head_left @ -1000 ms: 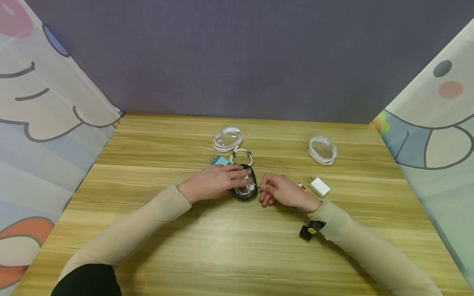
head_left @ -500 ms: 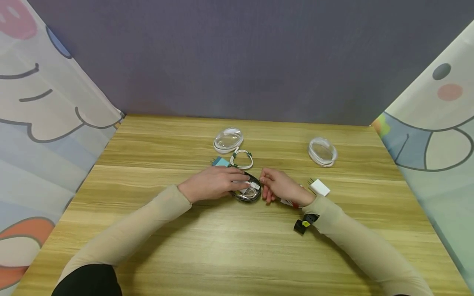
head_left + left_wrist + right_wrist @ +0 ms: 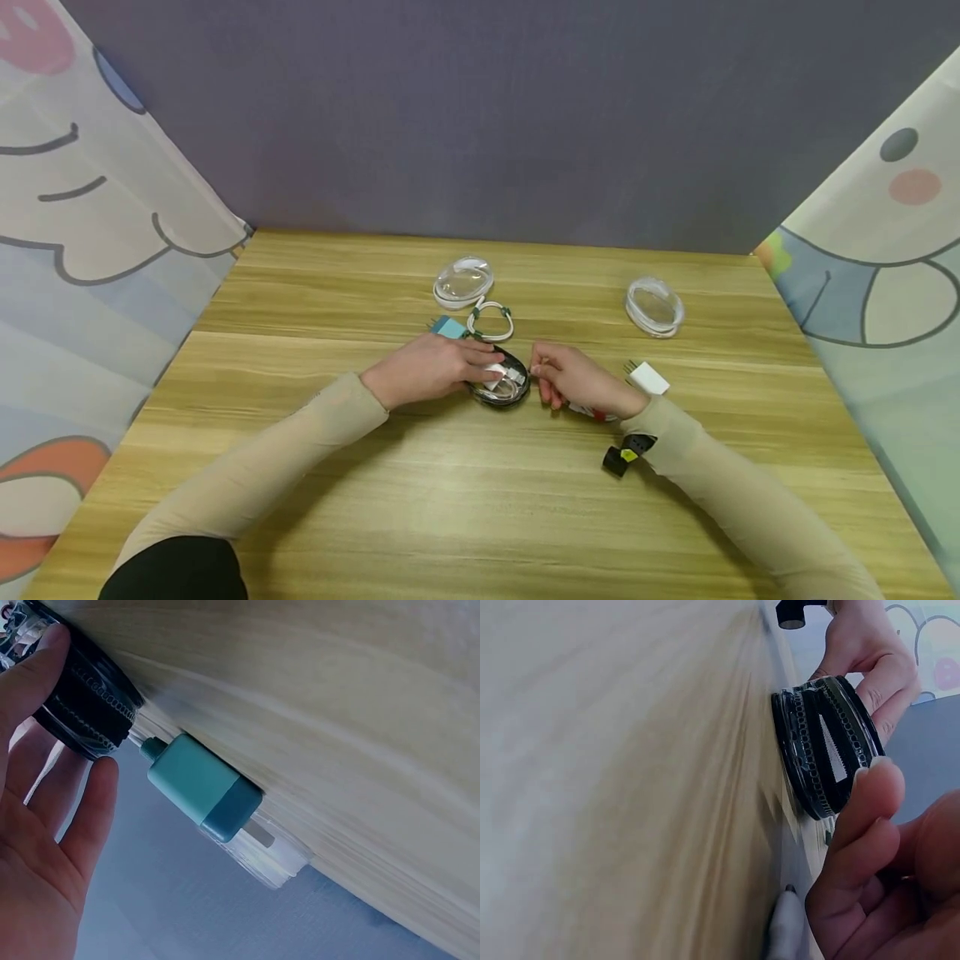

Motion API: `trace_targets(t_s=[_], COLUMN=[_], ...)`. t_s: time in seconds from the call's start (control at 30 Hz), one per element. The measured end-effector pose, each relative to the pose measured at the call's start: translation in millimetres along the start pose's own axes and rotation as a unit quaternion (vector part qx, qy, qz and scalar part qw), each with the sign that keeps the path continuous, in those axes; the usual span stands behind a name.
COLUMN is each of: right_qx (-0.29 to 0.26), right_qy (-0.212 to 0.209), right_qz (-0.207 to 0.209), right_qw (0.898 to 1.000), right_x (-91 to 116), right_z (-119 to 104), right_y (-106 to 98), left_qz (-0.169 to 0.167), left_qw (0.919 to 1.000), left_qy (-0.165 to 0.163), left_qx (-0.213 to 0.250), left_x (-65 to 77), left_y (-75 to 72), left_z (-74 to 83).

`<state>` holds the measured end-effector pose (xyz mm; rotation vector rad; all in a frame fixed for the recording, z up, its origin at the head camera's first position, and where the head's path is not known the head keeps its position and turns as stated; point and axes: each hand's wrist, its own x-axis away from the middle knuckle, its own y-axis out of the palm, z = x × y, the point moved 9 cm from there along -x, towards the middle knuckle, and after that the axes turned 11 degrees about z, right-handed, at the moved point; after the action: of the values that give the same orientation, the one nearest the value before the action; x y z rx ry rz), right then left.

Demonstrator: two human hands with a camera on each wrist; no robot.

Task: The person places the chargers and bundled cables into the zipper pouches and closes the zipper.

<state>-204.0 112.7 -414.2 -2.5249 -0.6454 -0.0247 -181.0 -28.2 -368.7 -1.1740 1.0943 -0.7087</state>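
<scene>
A small round clear zip pouch (image 3: 515,392) with black trim stands mid-table, a white cable and connector showing inside. My left hand (image 3: 435,369) holds it from the left, fingers across its top. In the left wrist view, the thumb and fingers spread around the pouch (image 3: 94,694). At the pouch's right edge my right hand (image 3: 581,379) pinches with thumb and forefinger at the zipper; the pull is hidden by the fingertips. The right wrist view shows the zipper teeth running around the side of the pouch (image 3: 829,746).
Behind the pouch lie a teal plug adapter (image 3: 448,327), a tied white cable (image 3: 470,323) and a coiled white cable (image 3: 442,301). To the right are a white plug adapter (image 3: 648,378) and another coiled cable (image 3: 637,318). A red-banded cable (image 3: 600,414) is partly hidden under my right wrist.
The pouch has turned and shifted slightly right, uncovering more of the white connector inside. My right wrist has moved a little and now covers more of the red-banded cable. The left hand stays put.
</scene>
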Motion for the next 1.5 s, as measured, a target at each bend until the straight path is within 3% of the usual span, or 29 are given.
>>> trace_targets(t_s=[0.37, 0.63, 1.03, 1.5], right_qx=[-0.013, -0.045, -0.059, -0.044], right_qy=[-0.002, 0.017, 0.045, 0.059], right_qz=[-0.026, -0.073, 0.026, 0.081], right_qw=[1.0, 0.996, 0.997, 0.994], right_x=[15.0, 21.9, 8.1, -3.0], right_z=[2.0, -2.8, 4.4, 0.9], right_y=[2.7, 16.9, 1.1, -4.8], left_qz=[-0.001, 0.006, 0.017, -0.016], left_qw=[0.9999, 0.9998, 0.9978, 0.9921], left_qy=[-0.008, -0.012, -0.009, 0.056], left_qx=[-0.008, -0.016, -0.064, -0.111], left_x=[0.3, -2.4, 2.7, 7.2], left_y=[0.9, -0.2, -4.5, -4.2], left_z=[-2.5, -1.1, 3.2, 17.9])
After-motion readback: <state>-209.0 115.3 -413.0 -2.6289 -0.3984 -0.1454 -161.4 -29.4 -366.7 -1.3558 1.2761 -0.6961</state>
